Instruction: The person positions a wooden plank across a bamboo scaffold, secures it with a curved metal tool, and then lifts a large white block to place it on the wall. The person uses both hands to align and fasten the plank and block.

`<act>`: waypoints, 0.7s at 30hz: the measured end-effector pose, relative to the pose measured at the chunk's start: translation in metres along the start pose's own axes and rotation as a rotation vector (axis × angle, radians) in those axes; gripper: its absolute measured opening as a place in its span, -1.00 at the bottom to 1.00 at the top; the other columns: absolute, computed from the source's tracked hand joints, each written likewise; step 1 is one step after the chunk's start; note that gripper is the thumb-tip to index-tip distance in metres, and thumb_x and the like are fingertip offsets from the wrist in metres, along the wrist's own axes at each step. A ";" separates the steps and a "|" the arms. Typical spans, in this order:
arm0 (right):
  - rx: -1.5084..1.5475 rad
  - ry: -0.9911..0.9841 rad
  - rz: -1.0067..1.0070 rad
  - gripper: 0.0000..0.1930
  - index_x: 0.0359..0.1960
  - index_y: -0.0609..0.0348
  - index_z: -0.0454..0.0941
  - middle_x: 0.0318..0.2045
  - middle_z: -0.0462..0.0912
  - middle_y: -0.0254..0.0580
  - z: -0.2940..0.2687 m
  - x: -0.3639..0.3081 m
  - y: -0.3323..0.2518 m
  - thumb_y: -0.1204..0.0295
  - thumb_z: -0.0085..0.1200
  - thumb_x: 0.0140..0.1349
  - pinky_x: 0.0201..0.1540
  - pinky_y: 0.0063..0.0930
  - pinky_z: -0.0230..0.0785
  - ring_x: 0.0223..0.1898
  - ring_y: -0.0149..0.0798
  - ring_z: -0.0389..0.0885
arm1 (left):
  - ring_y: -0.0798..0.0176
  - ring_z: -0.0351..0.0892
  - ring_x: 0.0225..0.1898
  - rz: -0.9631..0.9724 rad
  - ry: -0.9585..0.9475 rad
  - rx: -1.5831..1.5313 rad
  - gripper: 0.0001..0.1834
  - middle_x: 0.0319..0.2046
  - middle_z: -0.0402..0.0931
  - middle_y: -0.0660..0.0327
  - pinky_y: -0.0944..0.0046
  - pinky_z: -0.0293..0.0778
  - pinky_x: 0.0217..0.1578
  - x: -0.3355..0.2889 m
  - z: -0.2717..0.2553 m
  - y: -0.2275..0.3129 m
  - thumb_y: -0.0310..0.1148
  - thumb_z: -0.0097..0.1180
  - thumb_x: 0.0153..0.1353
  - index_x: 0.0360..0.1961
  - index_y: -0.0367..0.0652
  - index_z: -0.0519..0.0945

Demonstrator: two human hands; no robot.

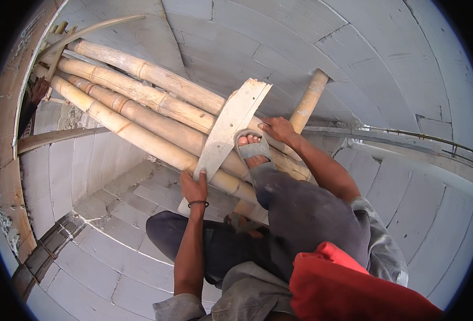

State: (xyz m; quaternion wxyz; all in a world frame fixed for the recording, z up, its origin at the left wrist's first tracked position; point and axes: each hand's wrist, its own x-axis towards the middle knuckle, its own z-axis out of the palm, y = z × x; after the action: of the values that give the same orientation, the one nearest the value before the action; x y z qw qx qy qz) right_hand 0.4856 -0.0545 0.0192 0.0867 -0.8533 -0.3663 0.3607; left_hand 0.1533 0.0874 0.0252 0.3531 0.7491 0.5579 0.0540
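A pale wooden board (230,120) with a jagged far end lies across several bamboo poles (140,116) laid side by side. My left hand (194,187), a dark band at its wrist, is closed on the board's near end, beside the nearest pole. To the right of the board, my right hand (278,129) is closed over the far bamboo pole (180,84), its fingertips partly hidden. My sandalled foot (254,147) rests between the hands on the poles, against the board's right edge.
Grey block walls (284,45) surround the raised bamboo. An upright bamboo post (308,99) stands behind my right hand. At far left, another person's hand (40,90) is near a curved wooden strip (87,33). A red cloth (343,283) hangs at my lower right.
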 end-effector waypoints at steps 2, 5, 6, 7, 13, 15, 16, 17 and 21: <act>-0.022 -0.044 -0.003 -0.52 0.17 -0.07 0.52 -0.05 0.64 0.07 -0.003 0.000 -0.001 0.01 -0.08 0.32 0.09 -0.08 0.39 0.01 0.14 0.57 | -0.26 0.44 -0.15 -0.027 0.047 0.049 -0.40 -0.20 0.39 -0.14 -0.11 0.38 -0.14 -0.001 0.001 0.008 -0.10 0.40 0.01 -0.19 -0.34 0.38; -0.064 -0.019 -0.064 -0.51 0.19 -0.08 0.50 -0.05 0.63 0.07 -0.003 -0.002 0.006 0.02 -0.10 0.33 0.09 -0.07 0.39 0.01 0.13 0.57 | -0.26 0.42 -0.09 -0.041 0.146 0.174 -0.35 -0.11 0.35 -0.14 -0.09 0.38 -0.11 0.002 0.001 0.028 -0.10 0.45 -0.05 -0.14 -0.32 0.38; -0.066 -0.035 -0.035 -0.51 0.20 -0.09 0.49 -0.04 0.63 0.07 -0.002 -0.002 0.005 0.02 -0.11 0.33 0.09 -0.07 0.39 0.01 0.13 0.57 | -0.25 0.41 -0.07 -0.032 0.144 0.190 -0.33 -0.08 0.33 -0.13 -0.08 0.38 -0.10 0.005 -0.005 0.033 -0.10 0.46 -0.08 -0.12 -0.31 0.37; -0.070 -0.052 -0.007 -0.51 0.21 -0.09 0.48 -0.04 0.63 0.07 -0.002 -0.002 0.004 0.02 -0.11 0.33 0.09 -0.07 0.39 0.01 0.13 0.57 | -0.25 0.40 -0.05 -0.026 0.142 0.204 -0.30 -0.06 0.32 -0.13 -0.06 0.38 -0.10 0.007 -0.008 0.035 -0.10 0.48 -0.11 -0.11 -0.30 0.37; -0.137 -0.134 0.058 -0.51 0.23 -0.14 0.45 -0.03 0.63 0.06 -0.009 -0.001 -0.009 0.01 -0.14 0.34 0.09 -0.05 0.39 0.02 0.13 0.57 | -0.17 0.31 0.11 -0.146 0.067 0.251 -0.20 0.10 0.24 -0.05 -0.18 0.31 -0.03 0.004 -0.012 0.044 -0.11 0.53 -0.20 0.07 -0.06 0.38; -0.146 -0.146 0.064 -0.51 0.24 -0.15 0.43 -0.01 0.62 0.05 -0.009 -0.001 -0.008 0.01 -0.14 0.35 0.09 -0.03 0.38 0.04 0.13 0.56 | -0.17 0.21 0.23 -0.194 0.063 0.271 -0.09 0.24 0.13 -0.07 -0.24 0.27 0.04 0.006 -0.014 0.048 -0.12 0.52 -0.20 0.21 0.05 0.31; -0.141 -0.152 0.076 -0.50 0.25 -0.14 0.43 0.01 0.61 0.05 -0.010 -0.001 -0.007 0.00 -0.13 0.35 0.09 -0.01 0.37 0.06 0.13 0.55 | -0.17 0.16 0.29 -0.218 0.064 0.282 -0.03 0.31 0.07 -0.08 -0.27 0.24 0.08 0.007 -0.014 0.049 -0.13 0.52 -0.20 0.29 0.11 0.27; -0.137 -0.158 0.088 -0.50 0.25 -0.14 0.43 0.03 0.60 0.05 -0.010 -0.001 -0.007 0.00 -0.12 0.35 0.10 0.01 0.37 0.07 0.13 0.54 | -0.19 0.12 0.32 -0.222 0.063 0.251 0.04 0.35 0.00 -0.10 -0.27 0.23 0.11 0.008 -0.015 0.050 -0.13 0.52 -0.19 0.34 0.13 0.19; -0.159 -0.145 0.085 -0.49 0.25 -0.12 0.41 0.03 0.60 0.05 -0.016 -0.002 -0.018 -0.01 -0.15 0.36 0.11 -0.02 0.36 0.07 0.13 0.54 | -0.26 0.06 0.39 -0.188 0.061 0.073 0.24 0.46 -0.24 -0.13 -0.30 0.20 0.19 0.012 -0.013 0.039 -0.15 0.51 -0.17 0.48 0.18 -0.06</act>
State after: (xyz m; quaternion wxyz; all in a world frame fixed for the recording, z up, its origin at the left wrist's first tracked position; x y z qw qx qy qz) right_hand 0.4854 -0.0415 0.0395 -0.0232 -0.8440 -0.3625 0.3946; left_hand 0.1825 0.0990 0.0543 0.3120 0.7037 0.6379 0.0231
